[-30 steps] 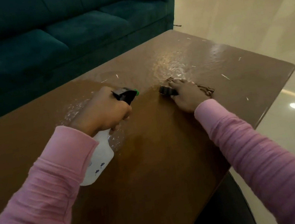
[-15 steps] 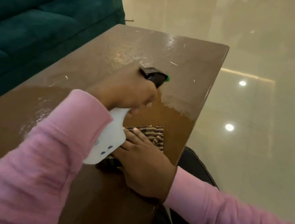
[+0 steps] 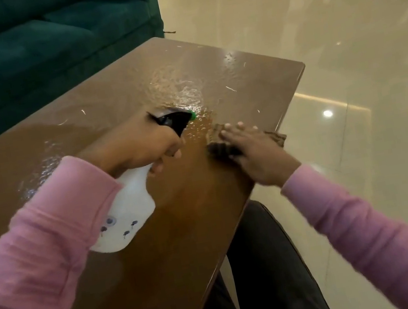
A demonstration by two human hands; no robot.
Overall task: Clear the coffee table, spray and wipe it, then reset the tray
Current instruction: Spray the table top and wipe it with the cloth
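While gripping spray bottle [image 3: 125,211] in left hand [image 3: 139,146], pressing cloth [image 3: 219,148] with flat right hand [image 3: 257,154] at three o'clock on table [image 3: 163,270]

I am reading no legible text; the white plastic spray bottle [image 3: 125,211] is showing only small blurred dark marks toward seven o'clock.

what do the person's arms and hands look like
Long pink ribbed-knit sleeves cover both arms, the left sleeve and the right sleeve, with cuffs ending at the wrists. The left hand and right hand are bare, without gloves.
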